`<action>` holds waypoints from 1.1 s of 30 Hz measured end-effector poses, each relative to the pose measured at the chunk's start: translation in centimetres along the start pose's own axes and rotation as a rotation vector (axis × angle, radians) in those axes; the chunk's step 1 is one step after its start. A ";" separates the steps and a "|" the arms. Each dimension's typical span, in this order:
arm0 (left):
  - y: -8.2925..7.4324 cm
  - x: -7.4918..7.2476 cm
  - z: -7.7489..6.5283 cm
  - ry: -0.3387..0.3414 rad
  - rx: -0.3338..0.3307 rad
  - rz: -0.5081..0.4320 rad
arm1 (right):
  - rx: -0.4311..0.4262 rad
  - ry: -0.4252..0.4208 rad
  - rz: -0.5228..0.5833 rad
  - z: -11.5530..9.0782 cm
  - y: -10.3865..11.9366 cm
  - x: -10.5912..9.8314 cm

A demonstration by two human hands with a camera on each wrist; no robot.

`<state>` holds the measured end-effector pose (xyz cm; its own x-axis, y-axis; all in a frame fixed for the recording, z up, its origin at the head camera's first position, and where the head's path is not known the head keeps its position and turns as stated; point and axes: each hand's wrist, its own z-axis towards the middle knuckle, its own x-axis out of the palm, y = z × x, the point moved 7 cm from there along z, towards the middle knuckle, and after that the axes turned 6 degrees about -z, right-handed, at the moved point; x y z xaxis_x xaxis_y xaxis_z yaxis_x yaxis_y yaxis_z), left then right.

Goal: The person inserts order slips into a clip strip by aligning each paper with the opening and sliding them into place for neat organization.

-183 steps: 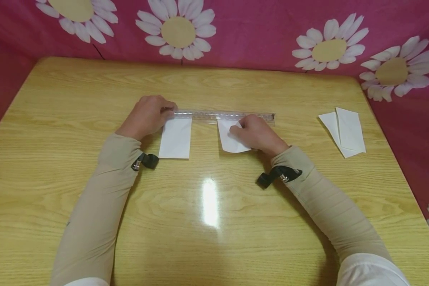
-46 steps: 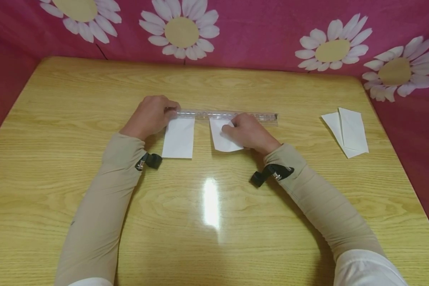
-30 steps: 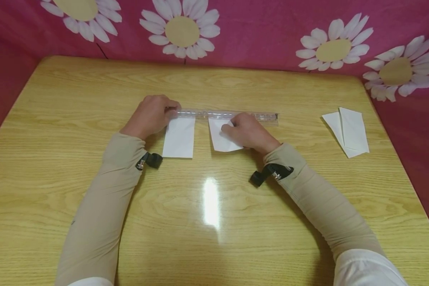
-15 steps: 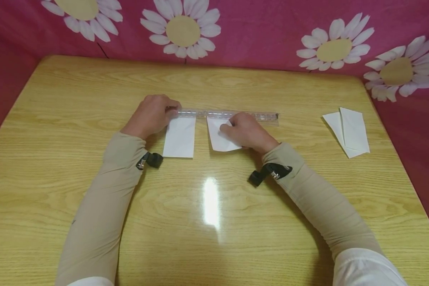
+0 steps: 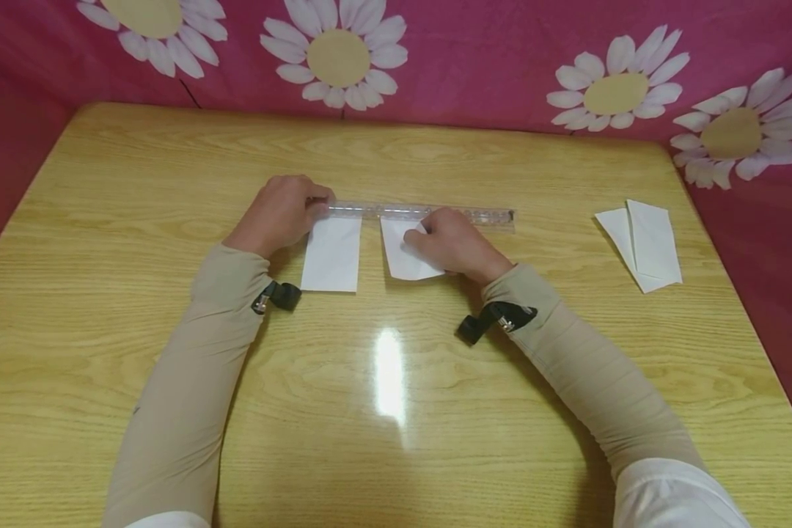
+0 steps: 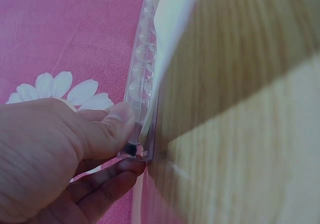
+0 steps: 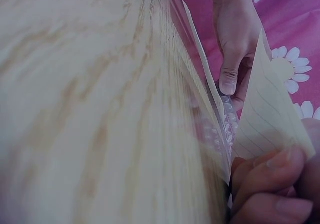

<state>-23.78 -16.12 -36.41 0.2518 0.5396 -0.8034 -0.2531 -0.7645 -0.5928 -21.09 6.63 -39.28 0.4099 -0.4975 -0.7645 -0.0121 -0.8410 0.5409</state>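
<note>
A long clear plastic strip (image 5: 396, 212) with a row of round bumps lies across the table. My left hand (image 5: 279, 215) pinches its left end between thumb and fingers, as the left wrist view shows close up. A flat white paper slip (image 5: 332, 257) extends from the strip toward me beside that hand. My right hand (image 5: 458, 243) pinches a second paper slip (image 5: 398, 253), its upper edge right at the strip and its lower part bent up. In the right wrist view this slip (image 7: 265, 114) shows faint ruled lines. The right fingers cover part of the strip.
Two more white paper slips (image 5: 647, 246) overlap each other at the right of the wooden table (image 5: 330, 440). A pink flowered cloth (image 5: 475, 66) hangs behind the table's far edge. Each sleeved wrist carries a black strap mount (image 5: 495, 320).
My right hand and the slip it pinches have slid left along the strip, narrowing the gap to the first slip. The left hand keeps its hold on the strip's end.
</note>
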 end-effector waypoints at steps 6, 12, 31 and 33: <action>-0.1 0.0 -0.1 0.002 -0.008 -0.002 | 0.003 0.003 -0.009 0.0 0.2 0.1; -0.1 0.0 -0.1 0.002 -0.013 -0.008 | 0.004 0.011 0.017 0.1 0.5 0.3; 0.0 0.0 -0.1 0.009 -0.018 -0.013 | -0.009 -0.016 -0.040 0.2 1.2 0.3; -0.1 0.0 -0.1 0.007 -0.013 -0.011 | -0.002 -0.011 -0.039 0.1 1.2 0.3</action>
<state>-23.67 -16.12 -36.31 0.2609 0.5457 -0.7963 -0.2376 -0.7632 -0.6008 -21.10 5.42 -38.91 0.4000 -0.4669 -0.7887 0.0052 -0.8594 0.5113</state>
